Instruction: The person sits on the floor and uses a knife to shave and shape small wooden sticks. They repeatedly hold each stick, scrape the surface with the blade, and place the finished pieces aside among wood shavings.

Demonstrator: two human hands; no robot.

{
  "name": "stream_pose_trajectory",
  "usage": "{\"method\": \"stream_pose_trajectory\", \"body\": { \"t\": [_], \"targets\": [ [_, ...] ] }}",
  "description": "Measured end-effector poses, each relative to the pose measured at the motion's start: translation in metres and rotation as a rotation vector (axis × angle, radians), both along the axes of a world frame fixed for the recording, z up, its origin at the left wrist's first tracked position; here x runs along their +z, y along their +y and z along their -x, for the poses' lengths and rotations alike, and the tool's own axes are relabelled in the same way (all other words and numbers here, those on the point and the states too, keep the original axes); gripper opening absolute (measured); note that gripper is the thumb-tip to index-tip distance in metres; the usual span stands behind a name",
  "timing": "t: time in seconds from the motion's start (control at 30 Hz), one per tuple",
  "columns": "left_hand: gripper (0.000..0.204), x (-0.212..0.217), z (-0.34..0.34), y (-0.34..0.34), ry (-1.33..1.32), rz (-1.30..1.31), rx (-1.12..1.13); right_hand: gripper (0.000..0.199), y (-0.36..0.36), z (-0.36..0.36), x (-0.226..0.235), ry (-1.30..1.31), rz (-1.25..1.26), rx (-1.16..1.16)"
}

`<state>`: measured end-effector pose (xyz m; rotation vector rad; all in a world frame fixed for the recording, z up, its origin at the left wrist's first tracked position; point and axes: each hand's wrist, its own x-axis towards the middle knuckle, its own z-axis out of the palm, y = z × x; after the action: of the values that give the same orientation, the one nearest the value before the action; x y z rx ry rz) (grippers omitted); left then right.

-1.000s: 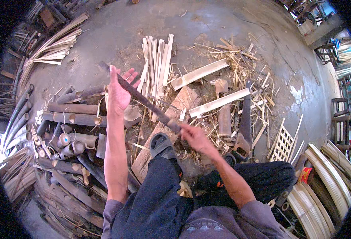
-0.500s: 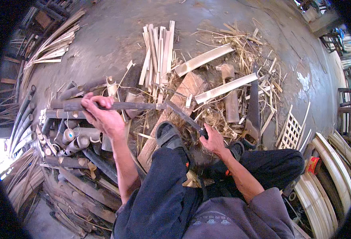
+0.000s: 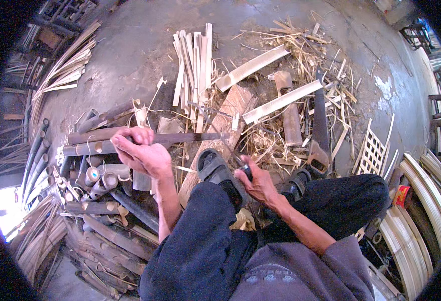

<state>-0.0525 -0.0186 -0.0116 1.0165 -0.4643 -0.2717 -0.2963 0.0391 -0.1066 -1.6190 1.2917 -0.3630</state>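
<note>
My left hand (image 3: 144, 153) is closed around a long dark bamboo stick (image 3: 190, 137), which lies nearly level and points right across a wooden block (image 3: 186, 186). In my right hand (image 3: 260, 184) is the dark handle of a knife (image 3: 229, 148). Its blade slants up and left, seen nearly edge-on, close to the stick's right end. Whether blade and stick touch, I cannot tell. The block lies slanted on the floor, partly hidden by my sandalled foot (image 3: 215, 170). Two pale split bamboo pieces (image 3: 254, 66) (image 3: 282, 103) lie right of the block's far end.
Pale strips (image 3: 194, 67) lie beyond the block. To its right are a bamboo tube (image 3: 291, 123), a handsaw (image 3: 320, 133) and scattered shavings (image 3: 300, 62). Bamboo poles (image 3: 113, 241) are stacked at the left. A bamboo lattice (image 3: 373, 153) and bundled slats (image 3: 406, 246) stand at the right.
My left hand has turned and shifted slightly right, and the stick's tip reaches farther right. My right hand has moved a little left, with the knife blade turned more edge-on and steeper.
</note>
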Motion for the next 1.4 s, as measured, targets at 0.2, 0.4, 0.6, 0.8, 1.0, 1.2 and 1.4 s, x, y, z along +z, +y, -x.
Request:
{"method": "stream_pose_trajectory", "body": {
  "t": [0.2, 0.4, 0.6, 0.8, 1.0, 1.2, 1.4],
  "targets": [
    [0.045, -0.004, 0.024, 0.007, 0.006, 0.039, 0.014, 0.034, -0.003, -0.046, 0.034, -0.254, -0.038, 0.084],
    [0.046, 0.000, 0.036, 0.007, -0.046, 0.018, 0.036, 0.036, -0.007, -0.048, 0.030, -0.163, -0.015, 0.117],
    [0.049, 0.006, 0.037, 0.003, -0.030, -0.026, 0.071, 0.050, -0.003, 0.014, -0.078, 0.222, -0.146, -0.124],
    [0.035, 0.004, 0.043, -0.007, 0.070, 0.050, -0.089, 0.052, -0.003, -0.008, -0.026, 0.021, -0.045, -0.048],
    [0.025, -0.007, 0.039, 0.005, 0.142, 0.170, -0.139, 0.037, 0.001, -0.057, 0.034, -0.265, 0.045, 0.012],
    [0.025, -0.001, 0.040, 0.000, 0.174, 0.163, -0.062, 0.048, 0.004, -0.036, -0.027, 0.014, -0.002, -0.128],
    [0.029, -0.001, 0.042, -0.013, 0.165, 0.225, -0.048, 0.051, 0.009, -0.008, -0.070, 0.082, -0.081, -0.143]
  ]
}}
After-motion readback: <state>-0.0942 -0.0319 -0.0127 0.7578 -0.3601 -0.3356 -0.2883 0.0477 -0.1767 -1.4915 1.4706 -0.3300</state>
